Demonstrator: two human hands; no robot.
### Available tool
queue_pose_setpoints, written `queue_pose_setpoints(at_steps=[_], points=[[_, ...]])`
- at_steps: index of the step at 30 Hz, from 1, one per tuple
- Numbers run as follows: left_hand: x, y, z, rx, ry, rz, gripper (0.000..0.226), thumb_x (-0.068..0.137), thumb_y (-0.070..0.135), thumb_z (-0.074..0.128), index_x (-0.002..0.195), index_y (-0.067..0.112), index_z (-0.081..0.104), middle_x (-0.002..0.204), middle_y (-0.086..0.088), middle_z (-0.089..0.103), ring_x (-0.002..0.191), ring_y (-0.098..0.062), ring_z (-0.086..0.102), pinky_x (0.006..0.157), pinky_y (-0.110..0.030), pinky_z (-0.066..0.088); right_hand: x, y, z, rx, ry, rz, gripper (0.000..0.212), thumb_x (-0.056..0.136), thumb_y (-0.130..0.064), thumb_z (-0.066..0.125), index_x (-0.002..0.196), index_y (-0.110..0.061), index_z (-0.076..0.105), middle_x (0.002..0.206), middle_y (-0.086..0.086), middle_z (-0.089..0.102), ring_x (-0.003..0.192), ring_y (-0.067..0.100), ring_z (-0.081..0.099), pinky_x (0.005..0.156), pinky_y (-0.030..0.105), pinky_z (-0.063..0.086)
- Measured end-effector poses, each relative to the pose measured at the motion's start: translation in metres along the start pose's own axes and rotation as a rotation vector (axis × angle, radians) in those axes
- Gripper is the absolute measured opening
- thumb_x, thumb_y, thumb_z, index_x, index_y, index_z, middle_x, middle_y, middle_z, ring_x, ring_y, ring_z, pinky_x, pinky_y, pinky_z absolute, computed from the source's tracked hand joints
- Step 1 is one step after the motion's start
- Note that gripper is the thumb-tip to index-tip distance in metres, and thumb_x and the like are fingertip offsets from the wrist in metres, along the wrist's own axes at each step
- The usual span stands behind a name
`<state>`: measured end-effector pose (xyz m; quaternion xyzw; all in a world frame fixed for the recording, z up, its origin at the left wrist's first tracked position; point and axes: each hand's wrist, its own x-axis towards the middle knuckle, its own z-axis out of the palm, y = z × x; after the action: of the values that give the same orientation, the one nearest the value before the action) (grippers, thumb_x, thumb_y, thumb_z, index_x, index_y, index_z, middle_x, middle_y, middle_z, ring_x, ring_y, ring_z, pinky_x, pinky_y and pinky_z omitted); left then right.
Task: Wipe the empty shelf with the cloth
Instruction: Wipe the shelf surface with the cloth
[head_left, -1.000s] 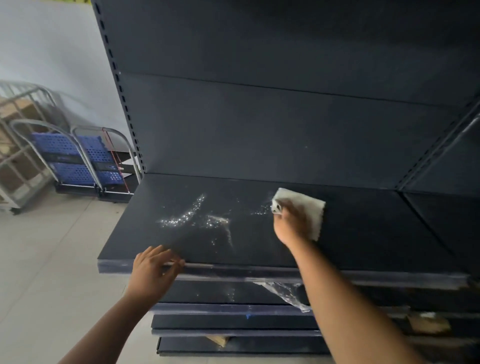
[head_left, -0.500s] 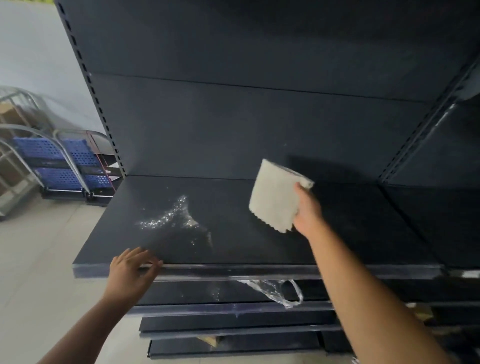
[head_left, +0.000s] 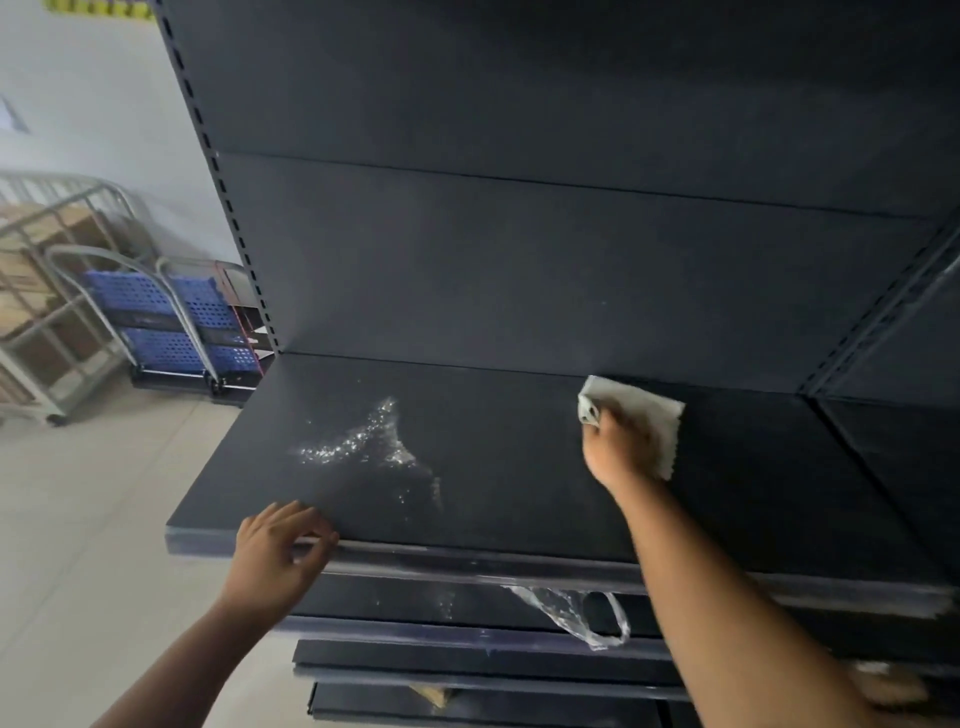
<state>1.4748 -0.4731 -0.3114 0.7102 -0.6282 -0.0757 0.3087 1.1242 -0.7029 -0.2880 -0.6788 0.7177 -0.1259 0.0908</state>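
The empty dark shelf (head_left: 519, 467) stretches across the middle of the view. A glittering patch of wet droplets (head_left: 369, 447) lies on its left half. My right hand (head_left: 618, 447) presses a pale grey cloth (head_left: 649, 415) flat on the shelf near the back panel, right of centre. The cloth shows above and to the right of the hand; the rest is under my palm. My left hand (head_left: 280, 556) rests on the shelf's front edge at the left, fingers curled over the rail.
Lower dark shelves (head_left: 467, 649) stick out below, with a crumpled clear plastic bag (head_left: 576, 613) hanging between them. A neighbouring shelf bay (head_left: 898, 441) adjoins on the right. Blue platform trolleys (head_left: 171, 322) and a metal cage cart (head_left: 47, 312) stand on the tiled floor at left.
The cloth was lifted off the shelf half a second ago; now my right hand has it pressed down again, further right and nearer the back. My left hand stays on the front edge.
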Motion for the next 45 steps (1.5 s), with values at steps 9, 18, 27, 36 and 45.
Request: queue_pose_setpoints(at_steps=[9, 18, 27, 36, 45], points=[[-0.003, -0.002, -0.003, -0.007, -0.020, 0.001, 0.021, 0.081, 0.052, 0.049, 0.073, 0.037, 0.061, 0.075, 0.021, 0.057, 0.078, -0.006, 0.054, 0.070, -0.037, 0.038, -0.074, -0.212, 0.016, 1.297, -0.693, -0.107, 0.031, 0.095, -0.032, 0.050, 0.115, -0.011, 0.060, 0.121, 0.007, 0.062, 0.114, 0.020, 0.055, 0.099, 0.034, 0.042], [-0.003, -0.006, -0.013, -0.050, -0.062, 0.022, 0.029, 0.080, 0.049, 0.049, 0.077, 0.029, 0.070, 0.076, 0.011, 0.063, 0.074, -0.013, 0.057, 0.070, -0.037, 0.047, -0.061, -0.092, -0.043, 1.353, -0.018, 0.232, 0.067, 0.066, -0.063, 0.071, 0.113, -0.016, 0.063, 0.116, 0.005, 0.069, 0.106, 0.023, 0.064, 0.100, 0.043, 0.048], [-0.009, -0.066, -0.061, -0.055, -0.043, 0.164, 0.018, 0.083, 0.029, 0.049, 0.085, 0.023, 0.066, 0.083, 0.002, 0.063, 0.075, -0.019, 0.055, 0.064, -0.033, 0.049, -0.139, -0.143, 0.042, 0.107, -0.090, -0.044, 0.040, 0.093, -0.038, 0.038, 0.132, -0.030, 0.047, 0.133, 0.008, 0.055, 0.116, 0.042, 0.051, 0.100, 0.051, 0.041], [-0.024, -0.178, -0.124, -0.067, 0.205, -0.038, 0.023, 0.085, 0.029, 0.047, 0.085, 0.020, 0.068, 0.081, 0.005, 0.066, 0.077, -0.021, 0.057, 0.072, -0.035, 0.044, -0.219, -0.444, 0.102, 1.104, -0.637, -0.034, 0.048, 0.091, -0.046, 0.044, 0.130, -0.020, 0.051, 0.134, 0.004, 0.055, 0.121, 0.023, 0.050, 0.105, 0.040, 0.039], [-0.018, -0.191, -0.140, -0.147, 0.099, 0.010, 0.016, 0.085, 0.026, 0.051, 0.086, 0.023, 0.067, 0.082, 0.009, 0.064, 0.073, -0.014, 0.057, 0.065, -0.032, 0.047, -0.189, -0.379, 0.048, 1.643, -0.393, 0.328, 0.030, 0.093, -0.032, 0.056, 0.115, -0.012, 0.061, 0.120, 0.013, 0.066, 0.104, 0.027, 0.064, 0.083, 0.038, 0.052]])
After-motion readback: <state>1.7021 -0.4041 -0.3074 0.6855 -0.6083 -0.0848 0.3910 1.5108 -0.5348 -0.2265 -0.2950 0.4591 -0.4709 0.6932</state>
